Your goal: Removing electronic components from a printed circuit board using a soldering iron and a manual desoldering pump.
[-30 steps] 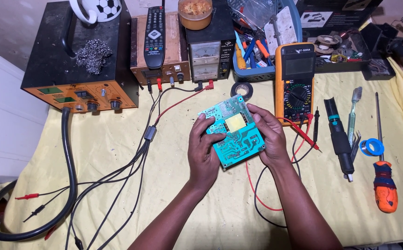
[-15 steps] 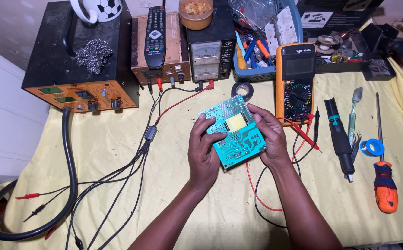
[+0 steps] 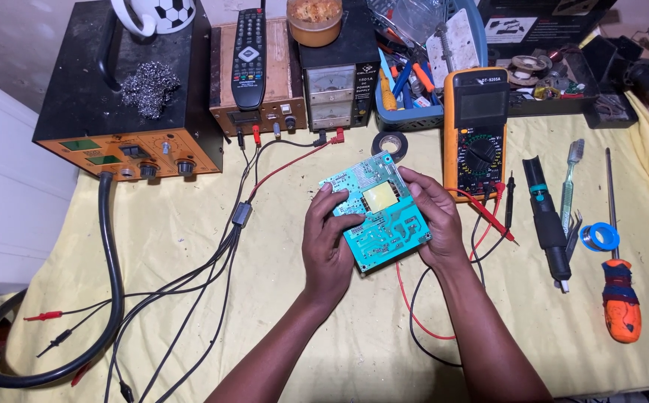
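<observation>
I hold a teal circuit board, solder side up, with a yellow rectangular patch near its middle. It hovers a little above the yellow cloth. My left hand grips the board's left edge, thumb on top. My right hand clasps its right edge, fingers curled over the top face. An orange multimeter lies just right of the board, with its red and black probes beside my right wrist.
At the back stand an orange-fronted station, a wooden box with a remote control and a small power supply. To the right lie a black iron, a toothbrush, a solder spool and an orange screwdriver. Cables run left.
The board and both hands stay nearly in place; only a slight tilt of the board shows.
</observation>
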